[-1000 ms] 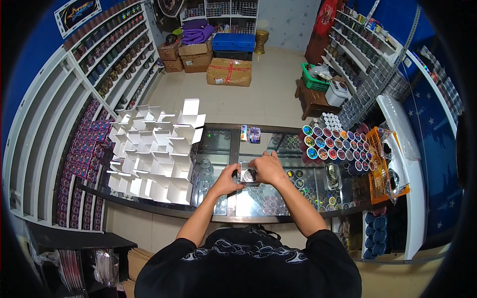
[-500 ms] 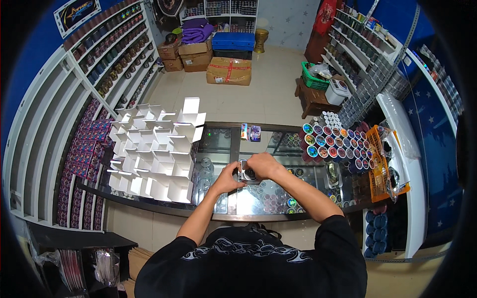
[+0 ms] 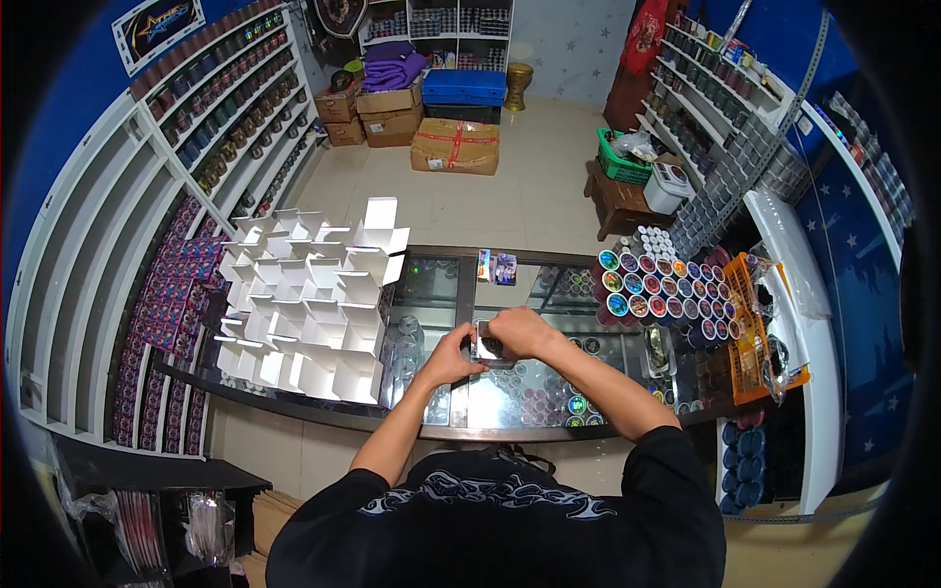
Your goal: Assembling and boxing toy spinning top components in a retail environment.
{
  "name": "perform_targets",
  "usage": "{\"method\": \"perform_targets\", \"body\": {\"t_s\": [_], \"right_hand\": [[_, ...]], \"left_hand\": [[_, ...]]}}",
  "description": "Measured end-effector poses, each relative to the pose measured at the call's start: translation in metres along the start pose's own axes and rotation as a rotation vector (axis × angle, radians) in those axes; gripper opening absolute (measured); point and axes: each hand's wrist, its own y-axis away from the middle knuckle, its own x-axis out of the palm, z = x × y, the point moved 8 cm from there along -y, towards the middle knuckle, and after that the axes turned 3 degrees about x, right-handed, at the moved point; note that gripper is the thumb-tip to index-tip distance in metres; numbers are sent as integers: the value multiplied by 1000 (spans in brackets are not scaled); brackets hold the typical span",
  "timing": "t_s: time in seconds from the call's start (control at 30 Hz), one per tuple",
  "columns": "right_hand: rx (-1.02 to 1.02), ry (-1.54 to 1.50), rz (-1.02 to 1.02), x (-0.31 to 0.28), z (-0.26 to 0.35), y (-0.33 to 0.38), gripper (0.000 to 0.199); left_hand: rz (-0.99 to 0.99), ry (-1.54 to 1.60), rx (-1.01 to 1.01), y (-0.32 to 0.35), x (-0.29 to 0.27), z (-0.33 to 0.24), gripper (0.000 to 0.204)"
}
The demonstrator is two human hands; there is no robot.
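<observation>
My left hand (image 3: pixel 448 359) is curled round the left side of a small pale-edged box (image 3: pixel 478 350) over the glass counter (image 3: pixel 451 407). Something dark shows at the box's top, too small to make out. From the right, my right hand (image 3: pixel 521 333) comes over the box with its fingers bent down onto it. The fingers are closed, and what they hold is hidden beneath them. Left of my hands stand several open white boxes (image 3: pixel 338 377) in rows. On the right, several spools with shiny round labels (image 3: pixel 647 279) stand upright in a block.
Two small colourful packets (image 3: pixel 497 267) lie beyond my hands. An orange basket (image 3: pixel 750 338) stands at the counter's right end, near a clear container (image 3: pixel 658 351). Stacked purple patterned boxes (image 3: pixel 176 294) and white shelves (image 3: pixel 74 265) are at the left. Cartons (image 3: pixel 454 147) sit on the floor behind.
The view has shifted slightly, so the scene sits a little lower. Both hands stay at the small box, with the right hand's fingers slightly changed in position.
</observation>
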Motion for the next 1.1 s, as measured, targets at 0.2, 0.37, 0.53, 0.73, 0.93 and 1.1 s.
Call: {"method": "perform_targets", "body": {"t_s": [0.2, 0.37, 0.53, 0.73, 0.93, 1.1], "right_hand": [[34, -60, 32, 3, -7, 4, 18], [31, 17, 37, 8, -5, -3, 17], [7, 1, 13, 5, -4, 1, 22], [10, -71, 18, 4, -9, 5, 30], [40, -24, 68, 5, -5, 3, 34], [28, 12, 87, 9, -6, 1, 42]], "left_hand": [[-2, 7, -6, -1, 0, -2, 53], [-6, 22, -9, 0, 0, 3, 53], [-2, 6, 0, 0, 0, 0, 53], [-4, 17, -23, 0, 0, 0, 53], [-2, -4, -15, 0, -1, -3, 53], [-10, 11, -27, 1, 0, 1, 53]]}}
